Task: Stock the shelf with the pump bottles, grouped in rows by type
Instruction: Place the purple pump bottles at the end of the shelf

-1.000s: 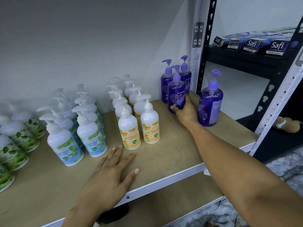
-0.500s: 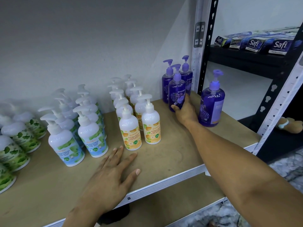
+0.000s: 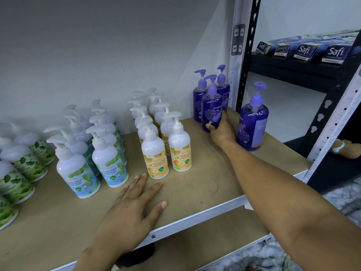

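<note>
My right hand (image 3: 222, 132) grips the lower part of a purple pump bottle (image 3: 212, 106) that stands on the wooden shelf (image 3: 205, 184), just in front of two more purple bottles (image 3: 199, 98) at the back right. A larger purple bottle (image 3: 252, 122) stands alone to the right of my hand. My left hand (image 3: 134, 206) rests flat on the shelf near its front edge. Rows of white bottles with orange labels (image 3: 168, 153) and with blue-green mint labels (image 3: 93, 163) stand to the left.
Green-leaf bottles (image 3: 17, 173) crowd the far left. A white perforated upright (image 3: 234, 61) bounds the shelf on the right. Beyond it a black rack (image 3: 293, 69) carries dark blue boxes (image 3: 306, 49). A lower shelf board shows beneath the front edge.
The view has shifted slightly. My right hand stays on the purple bottle and my left hand stays flat on the shelf.
</note>
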### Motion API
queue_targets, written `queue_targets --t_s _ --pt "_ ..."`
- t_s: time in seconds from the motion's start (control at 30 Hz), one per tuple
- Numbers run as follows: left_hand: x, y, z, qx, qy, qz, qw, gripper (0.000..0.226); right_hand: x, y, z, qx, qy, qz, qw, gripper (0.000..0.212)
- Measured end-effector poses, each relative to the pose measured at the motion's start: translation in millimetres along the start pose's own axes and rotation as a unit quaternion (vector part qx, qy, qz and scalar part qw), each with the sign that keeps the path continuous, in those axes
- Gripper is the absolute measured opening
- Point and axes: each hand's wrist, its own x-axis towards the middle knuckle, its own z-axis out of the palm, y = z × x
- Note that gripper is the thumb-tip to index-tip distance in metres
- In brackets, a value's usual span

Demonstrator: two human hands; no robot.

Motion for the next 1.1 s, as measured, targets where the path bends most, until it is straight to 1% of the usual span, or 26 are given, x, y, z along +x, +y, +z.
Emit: queue_targets --t_s 0.37,0.5,0.57,0.63,0.7,0.73,0.83,0.9,1.0,1.1 --pt "-0.1 1.1 -2.4 -0.004 -0.003 0.002 1.000 0.082 0.1 -0.2 -0.8 -0.006 0.000 0.002 1.000 0.064" --pt "0.4 1.3 -2.6 -0.011 -0.004 0.005 1.000 0.083 1.0 -1.2 0.0 -0.008 -0.005 0.011 1.000 0.068" --pt "0.1 2.1 -3.3 -0.019 -0.003 0.008 1.000 0.083 -1.2 -3.1 -1.5 -0.006 -0.005 0.008 1.000 0.075" --pt "-1.5 2.5 -2.9 -0.027 0.009 0.011 1.000 0.082 -3.3 0.3 -3.2 -0.014 -0.002 -0.001 1.000 0.090" --pt "-3.8 3.9 -1.5 -0.035 0.036 0.008 0.999 0.078 -9.6 8.1 -4.8 -0.034 -0.008 -0.017 0.999 0.103" --pt "-4.8 5.3 -0.2 -0.044 0.060 0.007 0.997 0.072 -19.3 7.4 -7.6 -0.041 -0.012 -0.032 0.999 0.104" --pt "-6.5 18.6 6.0 -0.084 0.148 0.040 0.985 0.041 -60.8 -3.4 -27.8 -0.060 -0.040 -0.085 0.994 0.084" --pt "-6.9 37.5 12.0 -0.094 0.159 0.083 0.979 0.029 -81.5 -3.2 -45.9 -0.089 -0.073 -0.101 0.988 0.070" --pt "-1.6 66.7 21.4 -0.110 0.123 0.145 0.976 0.030 -100.6 5.5 -77.0 -0.086 -0.092 -0.101 0.987 0.050" --pt "11.6 90.6 25.9 -0.121 0.059 0.167 0.977 0.048 -111.6 19.0 -109.7 -0.048 -0.066 -0.067 0.994 0.034"
